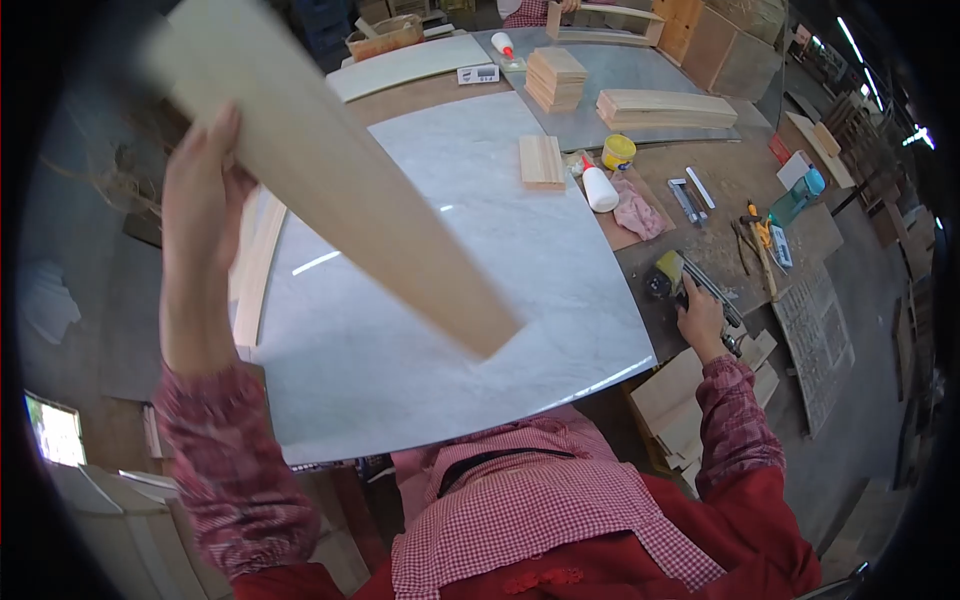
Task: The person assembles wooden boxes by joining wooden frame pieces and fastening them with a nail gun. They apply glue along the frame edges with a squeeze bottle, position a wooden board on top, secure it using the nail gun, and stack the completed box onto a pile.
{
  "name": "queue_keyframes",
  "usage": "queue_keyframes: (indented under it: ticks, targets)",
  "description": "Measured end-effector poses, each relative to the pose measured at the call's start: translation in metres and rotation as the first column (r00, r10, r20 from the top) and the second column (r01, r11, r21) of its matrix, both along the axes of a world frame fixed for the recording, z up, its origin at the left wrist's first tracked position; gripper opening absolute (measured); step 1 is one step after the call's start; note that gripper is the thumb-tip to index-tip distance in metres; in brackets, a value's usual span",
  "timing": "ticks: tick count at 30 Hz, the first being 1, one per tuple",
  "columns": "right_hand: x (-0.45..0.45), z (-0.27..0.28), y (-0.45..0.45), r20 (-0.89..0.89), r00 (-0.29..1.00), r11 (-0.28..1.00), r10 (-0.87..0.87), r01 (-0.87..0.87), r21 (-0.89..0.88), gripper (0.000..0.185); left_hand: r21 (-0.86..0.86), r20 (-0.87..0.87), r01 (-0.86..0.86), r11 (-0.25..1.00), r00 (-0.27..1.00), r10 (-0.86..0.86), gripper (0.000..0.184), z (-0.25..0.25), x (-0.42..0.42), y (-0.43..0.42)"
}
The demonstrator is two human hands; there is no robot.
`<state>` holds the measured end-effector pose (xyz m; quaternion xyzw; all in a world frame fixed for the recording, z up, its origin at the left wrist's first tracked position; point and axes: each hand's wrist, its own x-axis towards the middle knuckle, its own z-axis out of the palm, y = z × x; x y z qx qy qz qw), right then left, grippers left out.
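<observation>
My left hand [205, 190] is closed round the edge of a long, pale wooden board [350, 200]. The board is raised and tilted over a glossy white marbled sheet [420, 390] on the table, its far end blurred. At the table's right edge, my right hand [702, 318] grips what looks like a nail gun [672, 272], with a yellowish head and a long metal magazine. My fingers partly cover that tool. Thin wooden strips [258, 270] lie along the sheet's left side.
A small wooden panel [541, 162], white glue bottle [599, 188], yellow tub [618, 152] and pink rag [637, 210] lie right of centre. Farther back are stacked wood blocks [556, 78] and boards [665, 110]. A teal bottle [797, 196] and pliers [745, 245] sit right. Another person [525, 12] stands opposite.
</observation>
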<state>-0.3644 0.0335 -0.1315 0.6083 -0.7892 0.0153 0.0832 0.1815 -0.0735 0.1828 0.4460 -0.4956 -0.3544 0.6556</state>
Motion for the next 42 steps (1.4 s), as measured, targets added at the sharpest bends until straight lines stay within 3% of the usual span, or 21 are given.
queue_keyframes:
  ticks: [1,3,4,5,8,9,16,22,28,29,30,31,32,34,35,37,40,42]
  targets:
    - [0.001,0.003,0.001,0.016,1.0,1.0,-0.01,0.011,-0.007,0.066,-0.007,0.016,0.011,1.0,1.0,-0.01,0.031,-0.022,0.008,0.01]
    - [0.007,0.007,0.002,0.226,0.974,1.0,0.0,-0.004,0.017,0.06,0.128,-0.124,0.054,0.99,0.992,-0.038,0.028,-0.066,0.029,0.029]
    - [-0.001,0.009,-0.004,0.243,0.97,1.0,-0.007,0.005,0.009,0.06,0.122,-0.106,0.061,0.991,0.993,-0.048,0.028,-0.091,0.027,0.044]
    - [-0.007,0.011,-0.01,0.207,0.978,0.993,0.032,-0.054,0.102,0.056,0.254,-0.253,-0.025,0.967,0.963,0.091,0.027,-0.118,0.027,0.06]
    - [0.021,0.043,-0.057,0.2,0.977,0.978,0.067,-0.104,0.181,0.052,0.303,-0.277,-0.042,0.952,0.952,0.13,0.028,-0.191,0.03,0.109]
    - [0.044,0.059,-0.077,0.415,0.885,0.973,0.209,-0.147,-0.178,0.047,0.484,-0.393,-0.045,0.874,0.881,0.263,0.028,-0.211,0.03,0.125]
    - [0.167,0.032,-0.259,0.355,0.924,0.973,0.143,-0.064,-0.224,0.076,0.597,-0.407,-0.143,0.79,0.794,0.452,0.031,-0.244,0.027,0.189]
    - [0.203,0.007,-0.32,0.341,0.937,0.997,-0.076,0.079,0.007,0.08,0.664,-0.46,0.015,0.747,0.796,0.394,0.028,-0.229,0.035,0.219]
    - [0.17,-0.004,-0.31,0.553,0.831,0.96,0.063,0.101,-0.262,0.063,0.756,-0.406,0.116,0.644,0.855,0.324,0.026,-0.221,0.018,0.24]
    - [0.164,0.005,-0.298,0.785,0.578,0.936,0.222,0.1,-0.338,0.061,0.75,-0.375,0.17,0.639,0.905,0.2,0.025,-0.217,0.014,0.237]
    - [0.156,0.014,-0.285,0.898,0.246,0.907,0.365,0.123,-0.402,0.06,0.746,-0.341,0.223,0.628,0.937,0.073,0.025,-0.213,0.008,0.235]
    - [0.157,0.024,-0.264,0.895,0.258,0.91,0.363,0.11,-0.401,0.06,0.744,-0.356,0.23,0.627,0.931,0.081,0.025,-0.209,-0.001,0.215]
    - [0.159,0.034,-0.242,0.92,-0.017,0.917,0.391,0.097,-0.388,0.061,0.716,-0.29,0.263,0.647,0.955,-0.068,0.029,-0.204,-0.011,0.198]
    - [0.165,0.051,-0.196,0.771,-0.545,0.932,0.33,0.06,-0.357,0.062,0.665,-0.123,0.334,0.668,0.931,-0.343,0.039,-0.195,-0.027,0.166]
    - [0.174,0.054,-0.174,0.781,-0.541,0.937,0.313,0.042,-0.346,0.062,0.669,-0.139,0.333,0.665,0.934,-0.328,0.039,-0.193,-0.044,0.141]
    - [0.195,0.064,-0.132,0.606,-0.757,0.879,0.247,-0.088,-0.468,0.064,0.526,0.012,0.331,0.784,0.918,-0.396,0.048,-0.192,-0.082,0.094]
    - [0.216,0.068,-0.08,0.561,-0.807,0.886,0.186,-0.108,-0.45,0.063,0.453,-0.151,0.357,0.817,0.934,-0.324,0.044,-0.201,-0.131,0.05]
    - [0.217,0.062,-0.062,0.789,-0.55,0.91,0.274,-0.117,-0.398,0.053,0.446,-0.261,0.395,0.803,0.916,-0.306,0.038,-0.212,-0.149,0.039]
